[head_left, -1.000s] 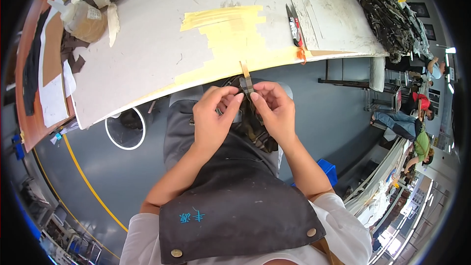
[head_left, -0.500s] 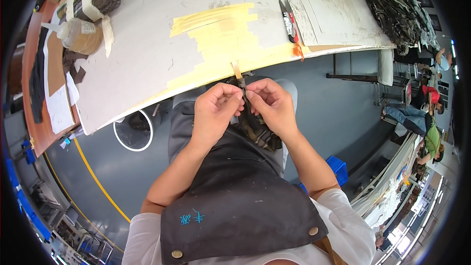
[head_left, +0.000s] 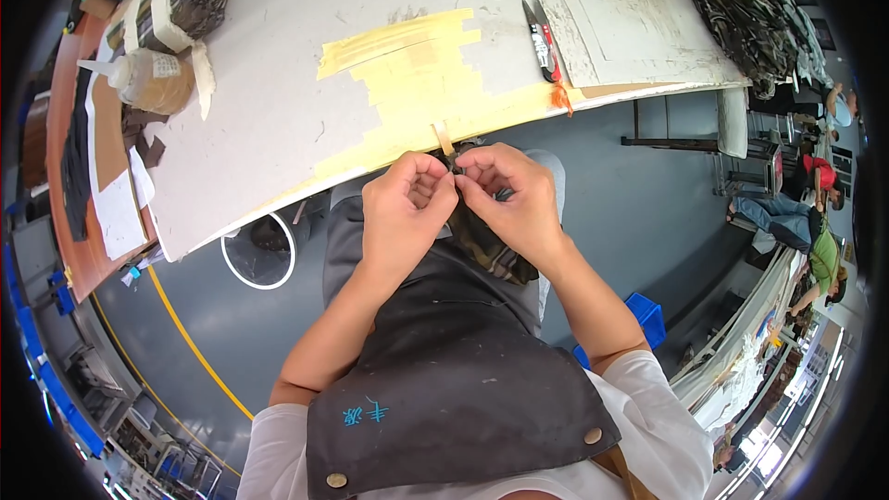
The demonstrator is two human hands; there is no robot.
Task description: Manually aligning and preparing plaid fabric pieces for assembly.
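Note:
My left hand [head_left: 405, 208] and my right hand [head_left: 515, 193] meet in front of the table edge, above my lap. Thumb and fingers of each are pinched together, the tips almost touching, on a dark camouflage fabric piece [head_left: 495, 250]. The fabric hangs down beneath my right hand over my apron [head_left: 444, 352]. Just beyond the fingertips, a narrow tan strip [head_left: 443, 137] runs from the table's taped edge toward the fabric. How the strip joins it is hidden, as is the exact bit of cloth between my fingers.
The pale tabletop [head_left: 269, 65] carries yellow tape [head_left: 417, 74], and thread snips [head_left: 543, 42] with an orange tassel at right. A squeeze bottle [head_left: 153, 79] stands left. Camouflage cloth [head_left: 741, 28] is heaped far right. A white-rimmed bin [head_left: 259, 250] and blue crate [head_left: 644, 317] are below.
My fingertips have come closer together, and my right hand has shifted slightly up and left. The whole view has tilted a little. Both hands still pinch the fabric.

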